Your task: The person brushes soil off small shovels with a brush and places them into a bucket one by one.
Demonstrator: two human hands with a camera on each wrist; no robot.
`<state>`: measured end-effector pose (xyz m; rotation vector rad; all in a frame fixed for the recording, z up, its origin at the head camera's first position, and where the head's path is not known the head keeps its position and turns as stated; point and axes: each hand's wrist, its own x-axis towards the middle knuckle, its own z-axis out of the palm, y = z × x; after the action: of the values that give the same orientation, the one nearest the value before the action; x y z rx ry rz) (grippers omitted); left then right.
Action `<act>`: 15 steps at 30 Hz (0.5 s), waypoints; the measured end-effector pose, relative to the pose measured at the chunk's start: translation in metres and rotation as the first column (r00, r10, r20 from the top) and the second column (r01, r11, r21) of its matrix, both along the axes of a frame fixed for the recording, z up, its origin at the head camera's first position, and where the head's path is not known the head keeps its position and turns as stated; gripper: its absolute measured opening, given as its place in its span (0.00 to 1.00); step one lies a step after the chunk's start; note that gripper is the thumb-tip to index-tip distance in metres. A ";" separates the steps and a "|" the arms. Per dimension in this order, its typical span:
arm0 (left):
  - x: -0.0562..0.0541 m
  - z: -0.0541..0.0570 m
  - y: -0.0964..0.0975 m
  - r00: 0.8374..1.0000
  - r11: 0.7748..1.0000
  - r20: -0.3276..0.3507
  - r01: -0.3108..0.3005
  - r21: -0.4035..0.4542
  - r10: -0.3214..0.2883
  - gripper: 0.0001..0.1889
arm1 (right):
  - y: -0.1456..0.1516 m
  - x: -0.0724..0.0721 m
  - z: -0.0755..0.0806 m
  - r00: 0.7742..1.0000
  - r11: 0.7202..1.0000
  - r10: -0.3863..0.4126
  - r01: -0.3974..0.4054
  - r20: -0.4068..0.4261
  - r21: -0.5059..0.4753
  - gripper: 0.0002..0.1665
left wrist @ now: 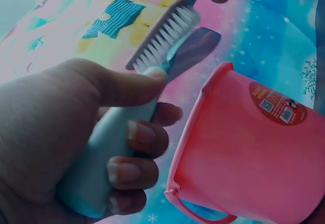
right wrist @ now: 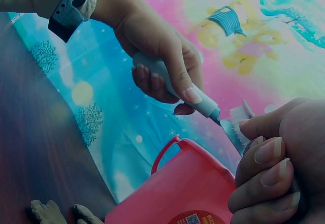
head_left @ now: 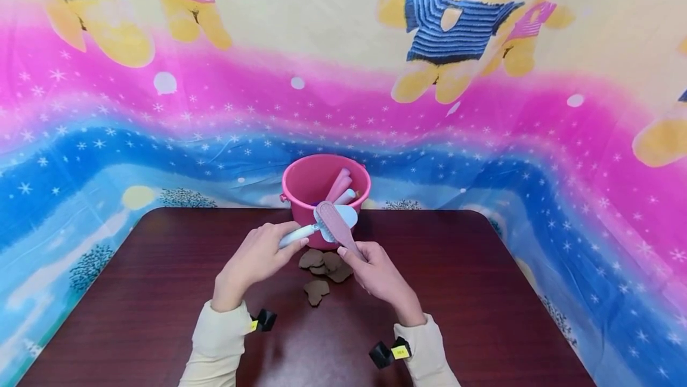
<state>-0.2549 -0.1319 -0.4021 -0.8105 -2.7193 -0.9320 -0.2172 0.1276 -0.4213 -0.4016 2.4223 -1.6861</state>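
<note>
My left hand (head_left: pixel 256 260) grips the pale blue handle of a small trowel (head_left: pixel 297 236), fingers wrapped round it and thumb along the top. The trowel's blade (left wrist: pixel 195 51) is flat with a rounded end. A mauve brush (head_left: pixel 335 224) with white bristles (left wrist: pixel 165 38) is held by its handle in my right hand (head_left: pixel 377 275). Its bristle side faces the blade and overlaps it in the views. Both tools are raised in front of a pink bucket (head_left: pixel 300 211). Below them, several flat brown pieces (head_left: pixel 339 269) lie on the table.
Pink handles (head_left: pixel 339 185) and a light blue one (head_left: pixel 346 196) stick up inside the bucket at the back of the dark wooden table (head_left: pixel 134 291). A single brown piece (head_left: pixel 316 291) lies nearer the front. A printed bear cloth (head_left: pixel 322 107) hangs behind the table.
</note>
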 end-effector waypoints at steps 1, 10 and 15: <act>0.000 0.000 -0.001 1.000 1.000 0.001 0.000 0.010 0.000 0.06 | 0.000 0.000 0.000 1.000 1.000 0.001 -0.001 -0.003 -0.006 0.20; 0.001 0.002 -0.009 0.999 0.996 0.044 0.003 0.093 -0.007 0.03 | 0.001 0.000 0.001 1.000 0.999 -0.029 0.029 -0.010 -0.022 0.19; 0.000 0.003 -0.014 0.997 0.992 0.081 -0.003 0.124 -0.007 0.05 | 0.003 -0.002 0.000 0.999 0.999 -0.040 0.040 -0.014 -0.028 0.19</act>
<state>-0.2545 -0.1463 -0.3996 -0.7680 -2.6956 -1.1460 -0.2188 0.1310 -0.4216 -0.3731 2.4357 -1.7406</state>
